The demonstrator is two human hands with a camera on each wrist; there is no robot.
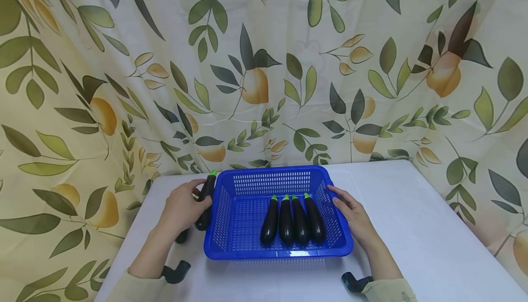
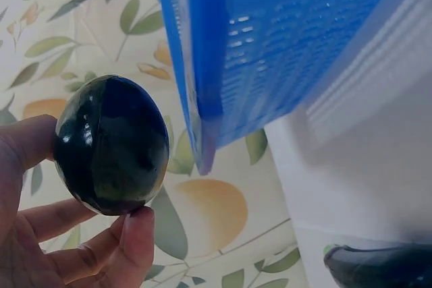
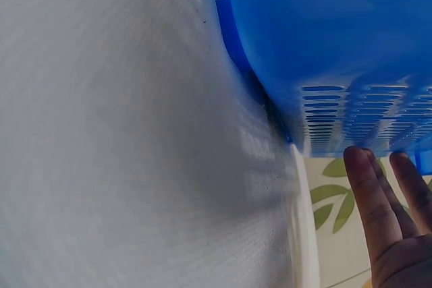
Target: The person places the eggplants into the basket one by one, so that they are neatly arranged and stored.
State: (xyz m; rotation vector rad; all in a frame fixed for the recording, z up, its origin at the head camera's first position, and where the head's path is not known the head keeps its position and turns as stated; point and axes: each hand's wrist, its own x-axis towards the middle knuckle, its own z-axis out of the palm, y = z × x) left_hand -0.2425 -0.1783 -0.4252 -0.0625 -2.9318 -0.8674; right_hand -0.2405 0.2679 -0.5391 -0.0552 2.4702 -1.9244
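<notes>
My left hand (image 1: 185, 205) grips a dark eggplant (image 1: 205, 203) with a green stem, held just outside the left rim of a blue plastic basket (image 1: 239, 252). In the left wrist view the held eggplant (image 2: 111, 146) shows its round end between thumb and fingers, apart from the basket wall (image 2: 270, 65). Several eggplants (image 1: 269, 224) lie side by side in the basket's right half, stems toward the back. At the basket's right rim rests my right hand (image 1: 352, 212); in the right wrist view its extended fingers (image 3: 371, 200) touch the slotted wall (image 3: 378, 112).
Another eggplant (image 2: 385, 264) lies on the white table (image 1: 412, 228), left of the basket and partly hidden by the left hand in the head view. A leaf-and-fruit patterned curtain (image 1: 264, 63) hangs behind the table. Black wrist devices (image 1: 176, 272) sit on both wrists.
</notes>
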